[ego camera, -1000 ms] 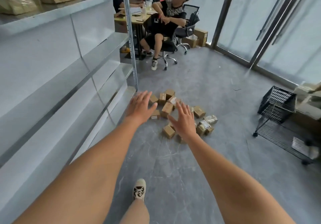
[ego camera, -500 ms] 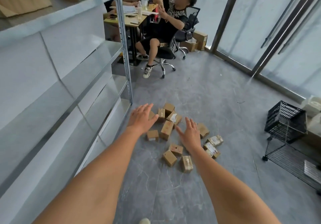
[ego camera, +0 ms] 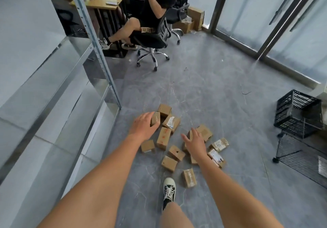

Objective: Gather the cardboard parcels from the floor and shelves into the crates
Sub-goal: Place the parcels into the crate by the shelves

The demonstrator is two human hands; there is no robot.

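Several small cardboard parcels lie scattered on the grey floor in front of me. My left hand reaches down at the far left of the pile, its fingers and thumb curled round one small taped parcel. With fingers spread, my right hand hovers over the right side of the pile, just short of a larger parcel, and holds nothing. A black plastic crate stands at the right on a wire trolley.
A metal shelf unit runs along my left. A person sits on a wheeled office chair at a desk beyond the pile. The wire trolley stands at the right by glass doors. My shoe is near the closest parcels.
I have stepped closer and both hands have dropped to the pile. My left hand, open before, now curls round a small parcel. My right hand stays spread.
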